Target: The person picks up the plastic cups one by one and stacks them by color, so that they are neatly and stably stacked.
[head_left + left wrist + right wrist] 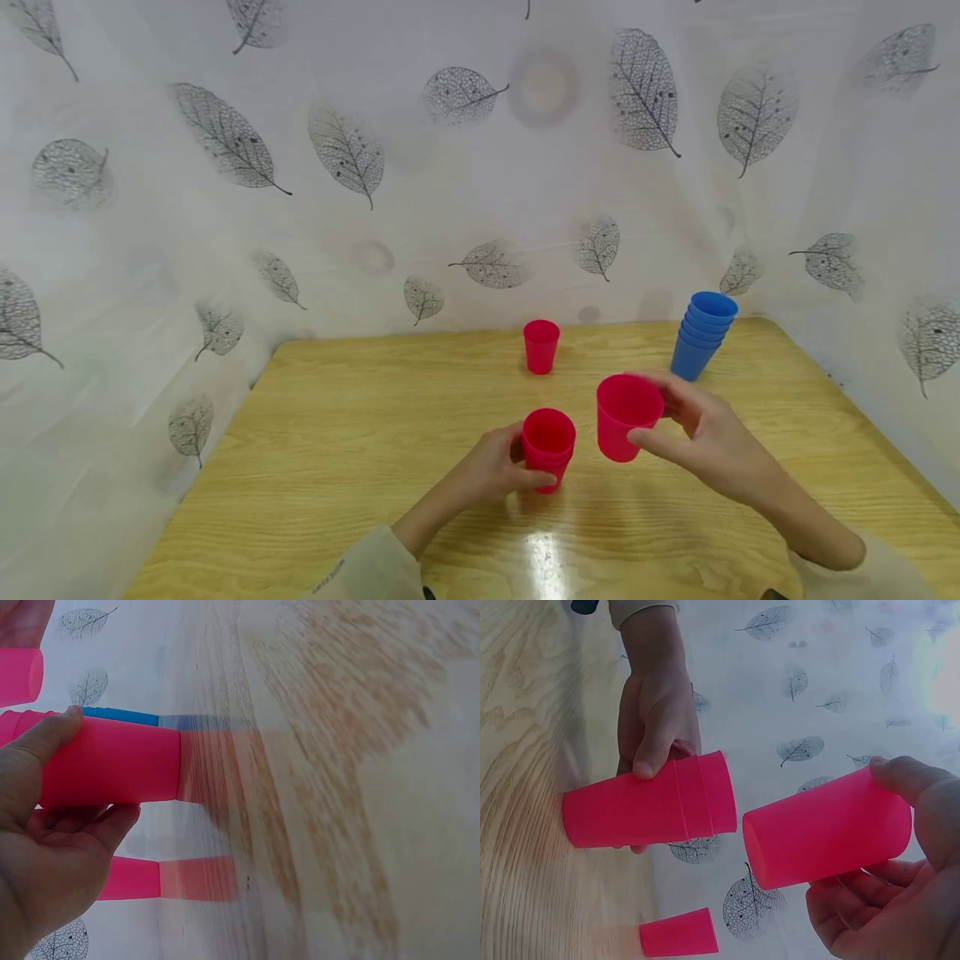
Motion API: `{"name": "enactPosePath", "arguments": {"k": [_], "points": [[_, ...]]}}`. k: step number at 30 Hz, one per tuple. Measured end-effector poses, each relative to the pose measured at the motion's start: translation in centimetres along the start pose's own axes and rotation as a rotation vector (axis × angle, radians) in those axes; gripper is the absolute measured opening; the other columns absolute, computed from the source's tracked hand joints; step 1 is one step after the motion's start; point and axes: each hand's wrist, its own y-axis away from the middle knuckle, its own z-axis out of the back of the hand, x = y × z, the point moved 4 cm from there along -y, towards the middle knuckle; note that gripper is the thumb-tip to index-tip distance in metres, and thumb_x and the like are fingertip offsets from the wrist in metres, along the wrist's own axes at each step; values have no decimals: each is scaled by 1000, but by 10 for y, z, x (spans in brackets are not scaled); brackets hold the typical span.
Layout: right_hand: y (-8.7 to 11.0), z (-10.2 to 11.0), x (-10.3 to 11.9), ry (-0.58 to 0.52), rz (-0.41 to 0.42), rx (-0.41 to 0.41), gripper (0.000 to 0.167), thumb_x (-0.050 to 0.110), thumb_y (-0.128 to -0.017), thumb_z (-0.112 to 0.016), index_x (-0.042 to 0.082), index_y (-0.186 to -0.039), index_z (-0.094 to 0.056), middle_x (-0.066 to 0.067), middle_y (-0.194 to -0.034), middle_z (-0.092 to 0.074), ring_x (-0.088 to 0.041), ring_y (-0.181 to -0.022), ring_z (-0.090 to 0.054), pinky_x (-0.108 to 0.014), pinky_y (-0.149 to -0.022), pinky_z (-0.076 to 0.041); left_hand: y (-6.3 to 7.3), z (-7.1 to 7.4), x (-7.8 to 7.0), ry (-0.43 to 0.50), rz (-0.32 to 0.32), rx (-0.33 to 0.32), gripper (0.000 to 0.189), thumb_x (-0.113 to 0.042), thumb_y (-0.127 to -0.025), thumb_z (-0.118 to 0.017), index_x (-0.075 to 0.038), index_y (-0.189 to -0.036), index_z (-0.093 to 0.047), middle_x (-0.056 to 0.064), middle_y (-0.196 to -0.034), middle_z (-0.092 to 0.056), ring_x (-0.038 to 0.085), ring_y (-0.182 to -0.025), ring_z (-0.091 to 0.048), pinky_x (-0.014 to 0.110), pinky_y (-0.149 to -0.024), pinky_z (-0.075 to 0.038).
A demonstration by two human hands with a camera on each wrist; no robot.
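Observation:
My left hand (498, 468) grips a short stack of nested red cups (548, 446) standing upright on the table, thumb on the near side. Several rims show on that stack in the right wrist view. To its right, my right hand (705, 433) holds a single red cup (628, 417) off the table, mouth up, between thumb and fingers. In the right wrist view, the base of this lifted cup (829, 825) is apart from the stack's top rim. Another red cup (541, 347) stands upright by itself farther back.
A stack of several nested blue cups (703, 333) stands at the back right, beyond my right hand. The wooden table (360, 417) ends at a leaf-patterned sheet (450, 200) hanging behind it and along both sides.

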Motion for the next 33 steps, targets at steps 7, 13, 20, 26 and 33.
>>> {"name": "enactPosePath", "arguments": {"k": [7, 13, 20, 26, 33], "points": [[-8, -11, 8, -8, 34, 32, 52, -3, -91, -75, 5, -139, -58, -5, -126, -64, -20, -104, -65, -25, -87, -58, 0, 0, 0, 2, -4, 5, 50, -8, -86, -85, -8, -131, -65, -4, -117, -70, 8, -103, -64, 21, -91, -53], [-19, -20, 11, -32, 36, 49, 51, -1, -92, -74, 6, -140, -58, -6, -127, -65, -22, -107, -65, -26, -89, -57, 0, 0, 0, 10, -5, 17, 50, -10, -88, -84, -11, -133, -64, -7, -118, -70, 8, -103, -64, 22, -92, -54], [-35, -34, 11, -71, 48, 72, 52, 0, -92, -75, 3, -141, -56, -5, -129, -65, -23, -108, -65, -27, -91, -57, 1, 0, 1, 9, -5, 27, 48, -11, -88, -84, -11, -133, -64, -7, -116, -70, 7, -104, -65, 23, -93, -54], [-45, -44, 11, -85, 56, 83, 54, 3, -92, -76, 3, -142, -56, -6, -131, -66, -23, -110, -66, -28, -94, -56, 2, 0, 0, 4, -30, 38, 47, -12, -90, -82, -11, -133, -64, -5, -118, -70, 8, -107, -65, 24, -96, -52], [-52, -52, 5, -113, 30, 94, 53, 5, -93, -75, 4, -143, -55, -9, -130, -65, -27, -109, -65, -30, -93, -57, 1, 0, -1, -9, -40, 38, 47, -13, -90, -82, -11, -133, -62, -5, -119, -70, 7, -107, -65, 24, -97, -52]]}}
